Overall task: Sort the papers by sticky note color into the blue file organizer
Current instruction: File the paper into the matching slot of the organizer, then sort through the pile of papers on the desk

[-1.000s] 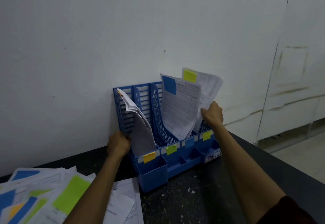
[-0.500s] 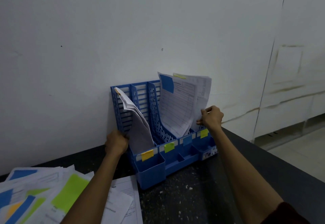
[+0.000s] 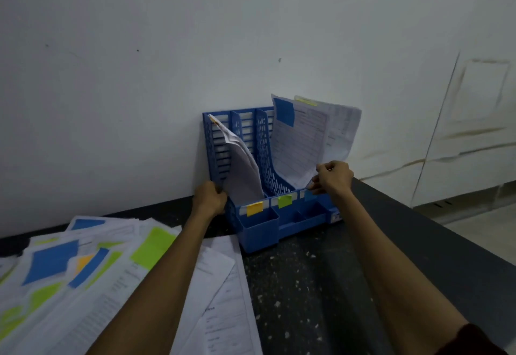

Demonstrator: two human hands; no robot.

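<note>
Two sheets stand in the right-hand slots of the blue file organizer (image 3: 261,225): a blue-noted sheet (image 3: 298,145) and, behind it, the yellow-tagged sheet (image 3: 342,131). My right hand (image 3: 332,177) pinches its lower edge to seat it, and my left hand (image 3: 210,198) grips the organizer's left wall. Next, I reckon, I let go and draw from the pile of papers (image 3: 83,265) on the tabletop (image 3: 321,285).

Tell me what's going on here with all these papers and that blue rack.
A person is filing papers. The left hand grips the left side of the blue file organizer. The right hand pinches the lower edge of the yellow-tagged sheet, which stands in the rightmost slot behind a blue-tagged sheet. A loose pile of papers lies unsorted on the counter.
</note>
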